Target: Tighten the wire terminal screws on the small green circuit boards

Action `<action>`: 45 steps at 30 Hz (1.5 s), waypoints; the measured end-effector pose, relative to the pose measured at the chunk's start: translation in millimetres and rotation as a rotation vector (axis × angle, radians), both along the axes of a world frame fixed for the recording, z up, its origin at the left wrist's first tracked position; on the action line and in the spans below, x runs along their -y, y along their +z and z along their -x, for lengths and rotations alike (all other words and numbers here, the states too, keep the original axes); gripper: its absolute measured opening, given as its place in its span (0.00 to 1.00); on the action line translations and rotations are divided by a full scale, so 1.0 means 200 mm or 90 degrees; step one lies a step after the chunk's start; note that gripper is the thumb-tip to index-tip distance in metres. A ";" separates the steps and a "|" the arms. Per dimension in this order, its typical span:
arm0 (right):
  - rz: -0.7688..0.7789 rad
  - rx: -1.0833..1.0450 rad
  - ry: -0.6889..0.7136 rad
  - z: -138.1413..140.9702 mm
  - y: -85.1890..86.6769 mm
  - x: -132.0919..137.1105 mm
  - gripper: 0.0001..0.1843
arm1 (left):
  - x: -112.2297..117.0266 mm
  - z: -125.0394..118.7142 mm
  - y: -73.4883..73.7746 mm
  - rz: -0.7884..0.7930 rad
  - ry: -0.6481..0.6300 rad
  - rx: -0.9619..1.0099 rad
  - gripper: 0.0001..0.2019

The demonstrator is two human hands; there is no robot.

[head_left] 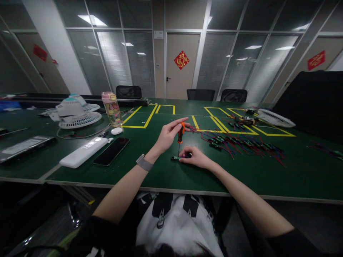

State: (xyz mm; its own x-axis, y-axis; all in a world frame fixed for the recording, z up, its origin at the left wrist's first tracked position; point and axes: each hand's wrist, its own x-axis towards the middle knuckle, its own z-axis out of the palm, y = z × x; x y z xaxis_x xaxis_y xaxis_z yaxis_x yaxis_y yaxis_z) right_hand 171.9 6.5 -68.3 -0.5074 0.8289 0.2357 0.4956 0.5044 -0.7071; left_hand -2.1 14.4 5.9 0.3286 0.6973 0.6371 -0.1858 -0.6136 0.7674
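So the biggest thing here is the green worktop (160, 180), with a spread of wired boards (248, 142) lying off to the right. Nearer the middle, the left hand (168, 135) is partly closed around the handle of an orange-and-black screwdriver (181, 135), a finger sticking out past the top. The right hand (197, 157) is curled in a pinch, fingertips on a little green-and-black board (175, 158) lying flat on the worktop, directly under the screwdriver. Looks like driver work on that board to me. Can't tell if the tip's properly seated, fingertips are in the way. I'd say any turn from here calls for the shaft upright, light downward pressure, and that pinch staying firm so the board doesn't spin.
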 end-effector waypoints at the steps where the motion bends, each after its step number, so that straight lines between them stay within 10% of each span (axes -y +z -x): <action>1: 0.000 0.001 0.001 0.00 0.00 0.00 0.07 | 0.00 0.00 0.00 0.015 -0.012 0.010 0.16; 7: -0.011 0.010 0.001 0.00 0.01 0.00 0.07 | 0.02 0.00 0.00 -0.073 0.170 -0.016 0.10; 14: 0.004 0.003 0.004 0.00 0.00 0.00 0.07 | -0.03 0.00 -0.01 0.074 -0.003 0.076 0.17; 24: 0.013 -0.008 0.000 0.00 0.00 0.00 0.08 | -0.02 0.01 0.00 -0.041 0.188 0.016 0.10; 30: 0.013 -0.007 -0.004 0.00 0.00 0.00 0.07 | -0.02 0.01 0.00 0.062 -0.035 0.064 0.17; 40: 0.007 -0.006 0.004 0.00 0.01 0.01 0.08 | -0.02 0.00 -0.01 0.037 0.089 0.064 0.11; 45: 0.005 0.001 -0.001 0.00 0.01 0.01 0.08 | -0.02 0.00 0.00 0.117 -0.124 0.096 0.13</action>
State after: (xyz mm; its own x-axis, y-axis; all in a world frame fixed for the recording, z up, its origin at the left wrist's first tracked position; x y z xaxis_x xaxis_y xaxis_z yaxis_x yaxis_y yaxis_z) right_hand 171.3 5.1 -66.4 -0.5071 0.8310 0.2286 0.4973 0.4988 -0.7098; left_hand -3.0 17.8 5.6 0.3790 0.7388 0.5573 -0.4059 -0.4085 0.8176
